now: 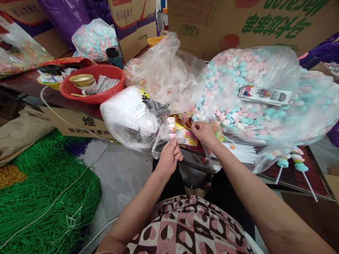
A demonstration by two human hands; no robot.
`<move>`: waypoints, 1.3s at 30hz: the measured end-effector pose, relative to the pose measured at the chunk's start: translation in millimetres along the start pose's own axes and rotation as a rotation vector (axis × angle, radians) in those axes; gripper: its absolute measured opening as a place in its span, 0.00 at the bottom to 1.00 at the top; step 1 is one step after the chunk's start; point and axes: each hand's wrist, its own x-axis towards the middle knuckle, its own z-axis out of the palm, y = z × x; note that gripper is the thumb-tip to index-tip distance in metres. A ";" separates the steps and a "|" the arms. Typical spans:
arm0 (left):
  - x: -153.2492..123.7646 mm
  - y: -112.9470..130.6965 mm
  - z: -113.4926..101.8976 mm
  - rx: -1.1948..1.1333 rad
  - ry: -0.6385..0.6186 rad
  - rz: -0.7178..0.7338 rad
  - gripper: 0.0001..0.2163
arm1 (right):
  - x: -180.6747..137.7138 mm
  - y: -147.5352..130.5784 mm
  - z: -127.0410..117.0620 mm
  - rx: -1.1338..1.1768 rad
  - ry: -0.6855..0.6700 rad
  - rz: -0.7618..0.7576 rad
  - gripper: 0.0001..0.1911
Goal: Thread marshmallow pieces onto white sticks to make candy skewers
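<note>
Across a dark table (316,168), gripping a candy skewer (172,127), apparently already wrapped, in the left hand (171,157); curling the right hand (205,133) near yellow strips (181,123), not showing whether around anything; leaving two apparently unwrapped skewers (300,166) lying aside.

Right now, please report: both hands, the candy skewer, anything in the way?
Left hand gripping wrapped candy skewer at lower end. Right hand beside yellow twist ties, grip unclear. Plastic bag close on skewer's left.
</note>
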 end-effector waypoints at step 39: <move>2.4 -5.3 -1.2 0.151 0.024 0.006 0.19 | -20.5 -6.0 -4.8 0.399 0.092 0.029 0.09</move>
